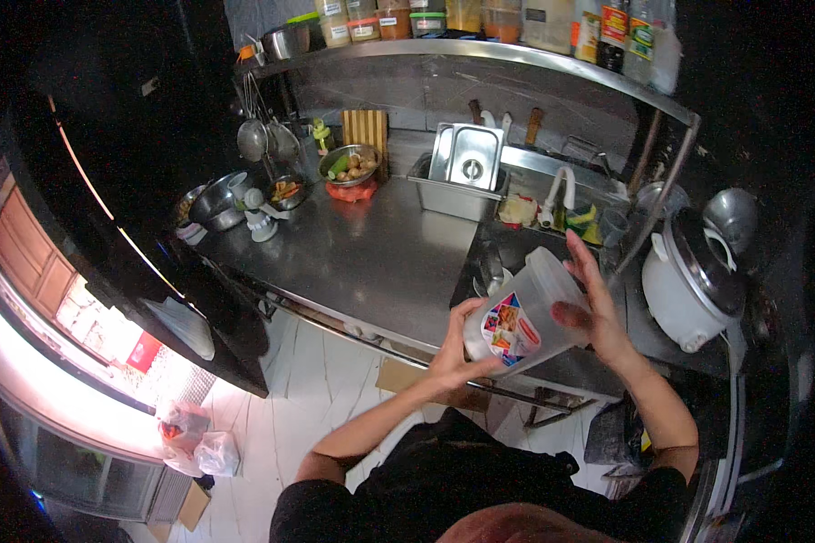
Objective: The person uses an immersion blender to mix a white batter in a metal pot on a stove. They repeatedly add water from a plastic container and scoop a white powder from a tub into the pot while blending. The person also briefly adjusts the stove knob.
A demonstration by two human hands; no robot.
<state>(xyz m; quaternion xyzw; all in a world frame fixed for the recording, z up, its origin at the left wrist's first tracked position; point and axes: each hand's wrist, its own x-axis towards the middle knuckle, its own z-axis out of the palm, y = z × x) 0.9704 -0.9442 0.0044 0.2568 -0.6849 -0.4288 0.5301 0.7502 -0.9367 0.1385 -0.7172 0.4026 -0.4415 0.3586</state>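
My left hand (456, 349) grips the lower end of a translucent plastic container (547, 309) with a colourful label. The container is tilted, its upper end leaning away and to the right. Something whitish shows at its bottom. My right hand (596, 305) is at the container's right side, fingers extended and spread. Its thumb overlaps the container wall; whether it presses on it I cannot tell. Behind the container is a dark sink (499, 254), partly hidden, with metal ware in it.
On the steel counter (353, 258) stand a steel pan with lids (455, 193), a bowl of vegetables (348, 166) and a white hand-held appliance (261, 220). A white rice cooker (693, 285) sits at right. An overhead shelf (462, 51) carries tubs and bottles. Plastic bags (197, 444) lie on the floor.
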